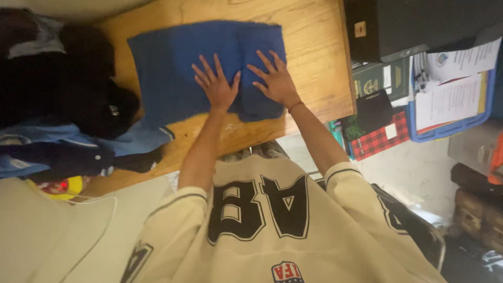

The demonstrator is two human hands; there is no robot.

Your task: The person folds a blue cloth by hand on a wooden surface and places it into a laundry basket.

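Dark clothes pile (68, 89) sits well left of both hands: black and light-blue garments, soft, rumpled, heaped w/ no set shape. Just below it, a small yellow thing (70, 186), rounded, partly hidden; can't tell what it is.

Blue cloth (173, 68) lies flat on the wood table (309, 47), under both hands and spreading out to their left. Deep blue, thick, fuzzy, fleece- or towel-like. Folded to a rough rectangle; a fold line runs top to bottom betw. the two hands, so the right part looks like a doubled layer. Edges soft, a bit uneven at the near corner.

Left hand (217, 86): wide open, fingers splayed, palm pressed flat on the cloth, holding nothing. Right hand (275, 78): same, spread wide and flat on the cloth's right part, just beside the left hand, thumbs nearly meeting. Thin band at the right wrist.

Table is warm, smooth, grained wood, w/ bare board showing right of the right hand.

Further right, off the table edge: a dark green book (374, 78), a red-and-black checked item (380, 139), then a blue tray (453, 123) w/ white printed papers (450, 94), flat and stiff-looking.
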